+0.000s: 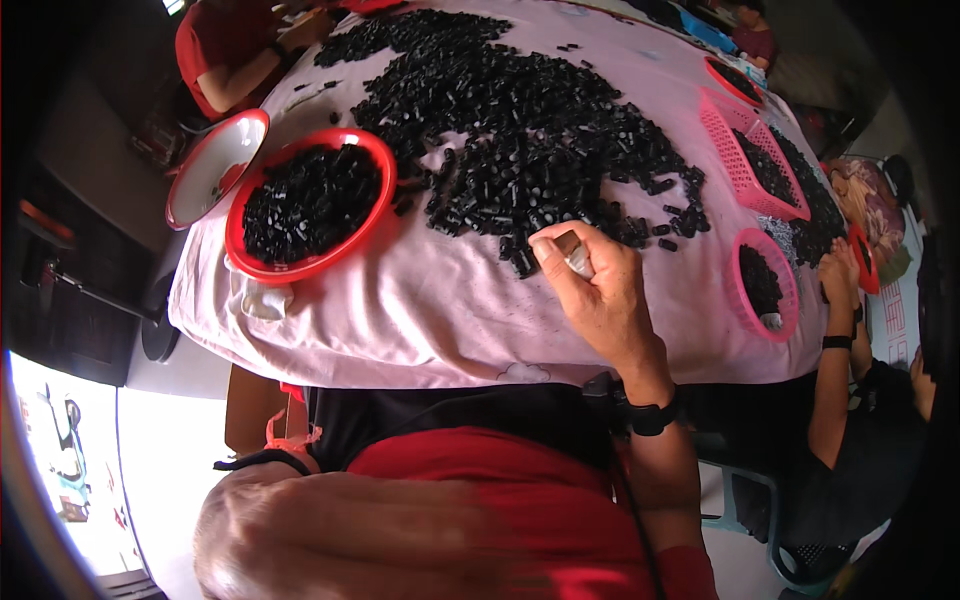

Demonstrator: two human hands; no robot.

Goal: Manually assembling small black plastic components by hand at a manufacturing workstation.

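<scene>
My right hand (598, 283), with a black band at its wrist, is above the near edge of a large spread of small black cylindrical pieces (520, 150). Its fingers are closed round a small block with a brown end and a whitish side (570, 246). My left hand (340, 530) is raised close in front of my red shirt, off the table's near edge. Motion smears its fingers, so whether it holds anything is hidden. At the left of the table, a red-rimmed bowl (240, 247) is heaped with more black pieces.
The table has a pink cloth (420, 340). A white basin with a red rim (190, 190) leans at its left edge. Pink baskets (715, 125) of black pieces stand at right. Other people work nearby: a red-sleeved person (215, 60) at far left, another person's hands (838, 272) at right.
</scene>
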